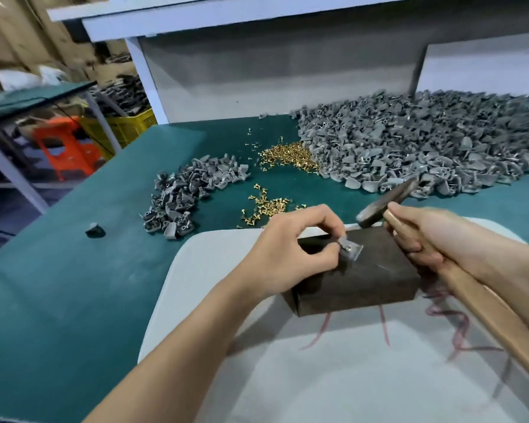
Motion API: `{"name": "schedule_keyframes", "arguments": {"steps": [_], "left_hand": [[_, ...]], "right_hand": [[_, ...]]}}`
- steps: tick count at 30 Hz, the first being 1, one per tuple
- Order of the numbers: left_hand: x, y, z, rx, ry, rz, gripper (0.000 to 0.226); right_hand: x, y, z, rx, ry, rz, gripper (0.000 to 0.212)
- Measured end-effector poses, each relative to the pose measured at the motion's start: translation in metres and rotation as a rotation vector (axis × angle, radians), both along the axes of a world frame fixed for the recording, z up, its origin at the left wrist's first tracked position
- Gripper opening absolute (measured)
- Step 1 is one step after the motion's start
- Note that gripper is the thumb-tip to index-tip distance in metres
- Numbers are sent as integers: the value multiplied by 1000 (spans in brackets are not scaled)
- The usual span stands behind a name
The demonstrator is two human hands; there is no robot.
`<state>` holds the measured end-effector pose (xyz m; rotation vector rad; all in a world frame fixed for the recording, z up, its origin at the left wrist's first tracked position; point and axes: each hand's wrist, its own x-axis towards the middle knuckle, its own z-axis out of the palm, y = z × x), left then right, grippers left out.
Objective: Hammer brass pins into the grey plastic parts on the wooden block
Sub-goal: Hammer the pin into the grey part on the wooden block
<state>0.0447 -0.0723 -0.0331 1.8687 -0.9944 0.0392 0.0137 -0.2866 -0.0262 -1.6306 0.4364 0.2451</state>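
Note:
A dark wooden block [364, 279] lies on a pale grey board [333, 377] in front of me. My left hand [290, 248] pinches a small grey plastic part [352, 249] against the block's top. My right hand [431, 236] grips the wooden handle of a hammer [385, 203], whose dark head hovers just above the block's far edge, a little beyond the part. Loose brass pins [266, 207] lie scattered behind the block, and a denser heap of brass pins [290, 158] sits farther back.
A huge pile of grey parts [425, 145] fills the back right of the green table [58, 285]. A smaller pile of grey parts [190, 193] lies at the left, with one stray part [95, 229] beyond it. A white shelf frame stands behind.

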Motion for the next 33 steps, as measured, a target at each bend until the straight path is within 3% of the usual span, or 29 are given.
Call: {"name": "schedule_keyframes", "arguments": {"steps": [4, 9, 13, 17, 23, 28, 33], "left_hand": [[-5, -4, 2, -57, -105, -9, 17], [-10, -10, 4, -82, -226, 13, 16], [-14, -15, 6, -87, -285, 26, 10], [-17, -18, 6, -93, -303, 32, 10], [-18, -18, 6, -80, -349, 70, 14], [-13, -15, 0, -76, -205, 104, 15], [21, -50, 21, -124, 204, 129, 22]], "right_hand": [[-3, 4, -6, -33, -50, -107, 39], [-6, 5, -16, -707, -333, -160, 51], [-5, 7, -16, -904, -374, -121, 49], [-4, -3, -18, -998, -336, -110, 47], [-1, -12, -21, -910, -329, -100, 46], [1, -14, -22, -918, -320, -84, 48], [5, -17, -25, -1006, -323, -52, 47]]}}
